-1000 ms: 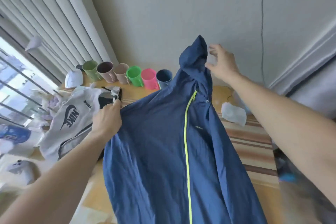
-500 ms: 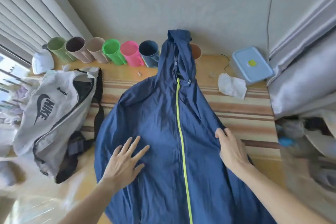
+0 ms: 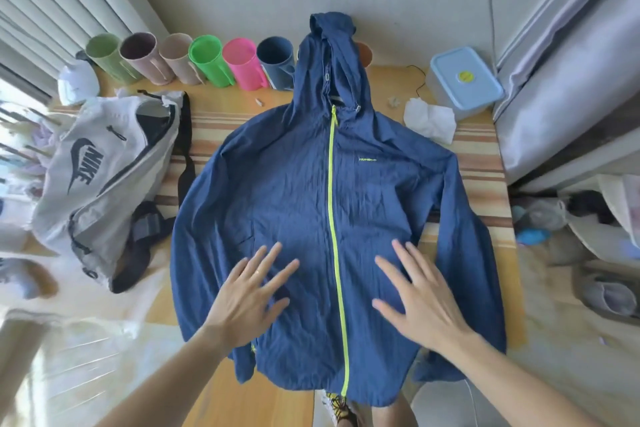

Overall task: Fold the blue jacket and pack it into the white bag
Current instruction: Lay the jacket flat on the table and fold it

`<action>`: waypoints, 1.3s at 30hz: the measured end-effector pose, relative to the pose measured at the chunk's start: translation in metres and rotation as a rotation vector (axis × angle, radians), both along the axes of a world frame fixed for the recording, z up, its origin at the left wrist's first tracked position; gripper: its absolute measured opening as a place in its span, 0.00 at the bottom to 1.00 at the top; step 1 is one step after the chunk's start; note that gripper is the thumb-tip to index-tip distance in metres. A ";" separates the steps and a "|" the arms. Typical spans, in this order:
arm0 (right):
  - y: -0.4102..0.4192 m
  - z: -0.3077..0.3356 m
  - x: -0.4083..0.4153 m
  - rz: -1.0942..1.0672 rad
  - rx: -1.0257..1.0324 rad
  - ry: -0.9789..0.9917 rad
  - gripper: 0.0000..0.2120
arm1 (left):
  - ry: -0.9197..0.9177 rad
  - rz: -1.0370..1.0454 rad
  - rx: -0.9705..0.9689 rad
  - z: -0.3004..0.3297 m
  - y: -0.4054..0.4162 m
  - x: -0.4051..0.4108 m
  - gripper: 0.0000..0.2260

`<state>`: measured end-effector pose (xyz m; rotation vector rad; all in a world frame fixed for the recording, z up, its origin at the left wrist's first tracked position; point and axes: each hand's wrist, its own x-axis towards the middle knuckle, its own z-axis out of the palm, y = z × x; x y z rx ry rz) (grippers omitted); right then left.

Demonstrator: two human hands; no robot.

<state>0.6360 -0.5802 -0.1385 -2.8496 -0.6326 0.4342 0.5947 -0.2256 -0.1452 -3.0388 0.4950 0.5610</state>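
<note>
The blue jacket (image 3: 298,184) lies spread flat on the table, front up, its yellow zipper closed and running down the middle, hood leaning against the wall. Both sleeves lie along its sides. My left hand (image 3: 251,295) rests flat on the lower left of the jacket, fingers spread. My right hand (image 3: 420,298) presses flat on the lower right, just past the zipper, fingers spread too. The white bag (image 3: 100,163) with a black logo lies to the jacket's left, its black strap touching the left sleeve, top zipper partly open.
A row of coloured cups (image 3: 207,61) stands along the wall behind the bag. A blue-lidded box (image 3: 462,80) and a crumpled white tissue (image 3: 429,118) sit at the back right. The table's right edge (image 3: 505,218) borders floor clutter and curtains.
A second ago I held the jacket up by shoulder and hood. It now lies flat, its right sleeve spread out, and both my hands have come to its lower front.
</note>
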 end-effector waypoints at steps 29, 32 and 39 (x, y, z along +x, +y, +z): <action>-0.251 0.039 0.182 -1.155 -0.094 0.045 0.13 | -0.090 -0.004 -0.252 0.007 -0.215 0.195 0.25; -0.234 0.023 0.179 -1.257 0.028 -0.012 0.15 | -0.041 -0.019 -0.193 -0.005 -0.241 0.230 0.26; -0.203 -0.063 0.170 -1.671 0.824 0.778 0.25 | -0.030 0.079 -0.008 -0.027 -0.275 0.287 0.27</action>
